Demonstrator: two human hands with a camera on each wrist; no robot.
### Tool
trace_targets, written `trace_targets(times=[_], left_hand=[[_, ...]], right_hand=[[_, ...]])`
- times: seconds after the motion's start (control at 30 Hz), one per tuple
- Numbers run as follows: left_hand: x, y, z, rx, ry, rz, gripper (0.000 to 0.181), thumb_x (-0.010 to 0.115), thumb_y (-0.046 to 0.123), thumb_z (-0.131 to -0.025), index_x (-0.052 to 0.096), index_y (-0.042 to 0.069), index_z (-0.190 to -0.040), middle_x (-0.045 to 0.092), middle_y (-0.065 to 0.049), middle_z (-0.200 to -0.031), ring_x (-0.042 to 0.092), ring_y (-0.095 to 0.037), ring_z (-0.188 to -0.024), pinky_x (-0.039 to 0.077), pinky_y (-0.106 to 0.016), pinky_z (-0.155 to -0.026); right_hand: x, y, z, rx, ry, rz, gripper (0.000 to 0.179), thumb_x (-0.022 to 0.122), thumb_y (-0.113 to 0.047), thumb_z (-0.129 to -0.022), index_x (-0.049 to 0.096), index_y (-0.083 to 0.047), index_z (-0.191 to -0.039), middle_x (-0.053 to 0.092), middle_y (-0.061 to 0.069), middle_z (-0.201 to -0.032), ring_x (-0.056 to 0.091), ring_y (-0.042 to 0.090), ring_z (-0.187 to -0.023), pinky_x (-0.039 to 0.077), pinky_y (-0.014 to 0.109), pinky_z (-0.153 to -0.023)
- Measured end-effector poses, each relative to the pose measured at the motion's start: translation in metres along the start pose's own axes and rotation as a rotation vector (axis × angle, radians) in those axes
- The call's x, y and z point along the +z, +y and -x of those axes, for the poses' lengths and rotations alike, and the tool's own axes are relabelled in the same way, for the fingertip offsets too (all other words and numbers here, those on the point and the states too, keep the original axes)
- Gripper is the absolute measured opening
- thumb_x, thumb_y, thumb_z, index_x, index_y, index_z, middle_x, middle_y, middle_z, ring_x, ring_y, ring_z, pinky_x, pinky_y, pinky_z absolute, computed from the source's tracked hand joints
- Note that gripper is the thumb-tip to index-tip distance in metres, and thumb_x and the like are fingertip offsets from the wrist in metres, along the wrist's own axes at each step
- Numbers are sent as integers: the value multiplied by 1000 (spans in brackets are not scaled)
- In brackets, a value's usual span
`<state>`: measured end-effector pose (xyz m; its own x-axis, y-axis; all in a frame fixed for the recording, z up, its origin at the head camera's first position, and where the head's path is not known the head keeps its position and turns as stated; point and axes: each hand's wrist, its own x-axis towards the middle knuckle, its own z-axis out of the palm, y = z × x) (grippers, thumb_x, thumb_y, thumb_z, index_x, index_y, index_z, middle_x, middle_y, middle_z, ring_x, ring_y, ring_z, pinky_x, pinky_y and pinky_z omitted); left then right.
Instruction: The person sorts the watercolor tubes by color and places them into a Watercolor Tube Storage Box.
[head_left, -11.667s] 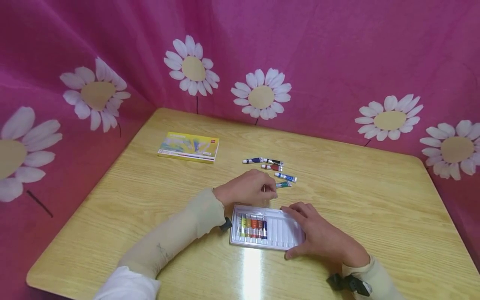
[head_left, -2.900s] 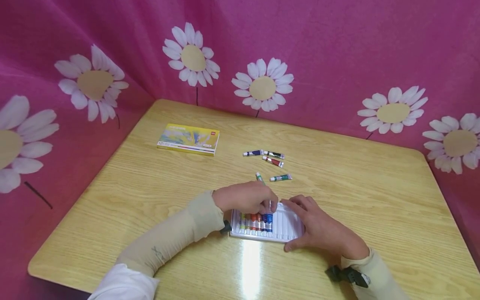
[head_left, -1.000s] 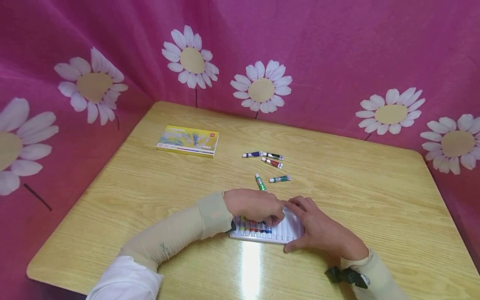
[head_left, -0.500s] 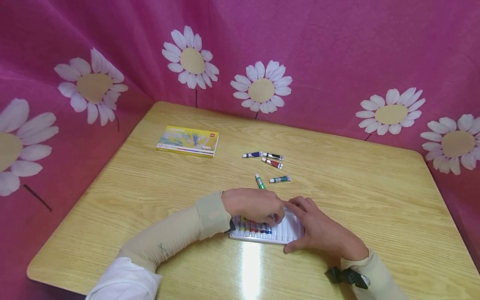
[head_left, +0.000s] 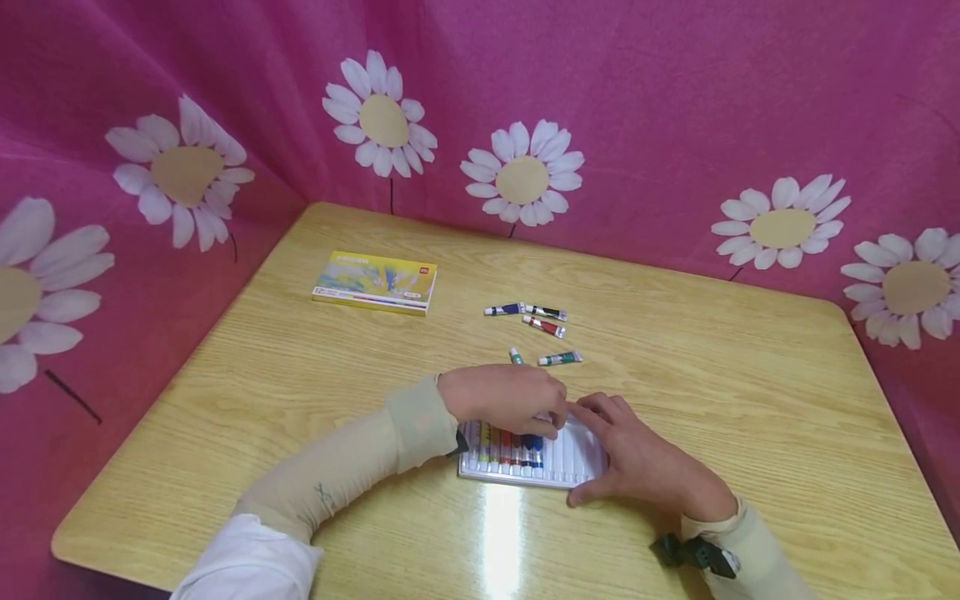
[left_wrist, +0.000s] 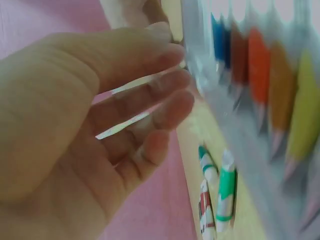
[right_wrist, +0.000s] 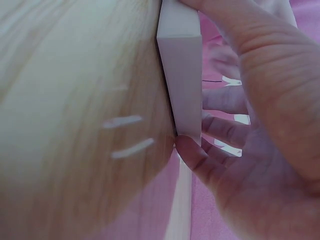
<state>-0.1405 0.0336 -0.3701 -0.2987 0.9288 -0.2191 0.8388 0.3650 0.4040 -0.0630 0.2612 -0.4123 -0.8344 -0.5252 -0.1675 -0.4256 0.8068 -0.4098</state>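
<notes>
The white plastic tray [head_left: 573,450] lies flat on the table, its left part filled with a row of paint tubes [head_left: 504,454] from yellow through orange and brown to blue. Its right-hand slots are bare. My right hand [head_left: 648,458] grips the tray's right end, thumb on the near edge, fingers along the far one. Over the tray's back middle hovers my left hand [head_left: 502,398]; in the left wrist view its loosely bent fingers [left_wrist: 172,110] hold nothing and stand beside the tray edge. Behind it, a light green tube [head_left: 516,356] is partly covered.
A dark green tube [head_left: 560,358] lies just behind the tray. Farther back are a dark blue tube [head_left: 505,309], a black one [head_left: 547,313] and a red one [head_left: 543,326]. The yellow paint box [head_left: 375,282] rests at the back left of the wooden table [head_left: 750,375].
A bright blue tube once loose on the table now sits in the tray's row. In the last half second, my left hand has lifted slightly up and back; the right hand keeps its hold.
</notes>
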Motion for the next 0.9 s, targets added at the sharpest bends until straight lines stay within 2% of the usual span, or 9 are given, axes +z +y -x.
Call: trace_targets(times=[0.27,0.47,0.63,0.9], left_hand=[[-15,-27,8,-53,162,70,22,58,30,-106,76,20,-115,74,9,-108,63,-5,-96,53,-23,-94],[-19,-56,10,-184,265,142,19,59,29,-106,75,20,-110,70,9,-103,60,-10,-97,52,-28,-95],[-21,-80,7,-308,377,148,22,60,24,-105,74,16,-119,72,4,-113,61,-14,-108,52,-33,-105],[-24,-106,9,-481,424,70,29,61,20,-103,68,12,-130,68,-6,-129,57,-23,-123,49,-39,-112]], right_hand=[[-1,-1,2,12,-4,10,116,85,-73,-64,45,-15,-156,48,5,-147,45,24,-133,48,49,-113],[0,-1,2,27,-13,-4,115,82,-76,-65,44,-18,-156,47,4,-150,45,24,-133,48,50,-113],[1,-1,2,34,-11,-6,115,82,-76,-64,45,-18,-156,47,4,-150,45,24,-134,48,50,-113],[1,-1,3,40,-24,-15,115,82,-77,-65,44,-20,-157,46,4,-150,44,24,-135,48,50,-113]])
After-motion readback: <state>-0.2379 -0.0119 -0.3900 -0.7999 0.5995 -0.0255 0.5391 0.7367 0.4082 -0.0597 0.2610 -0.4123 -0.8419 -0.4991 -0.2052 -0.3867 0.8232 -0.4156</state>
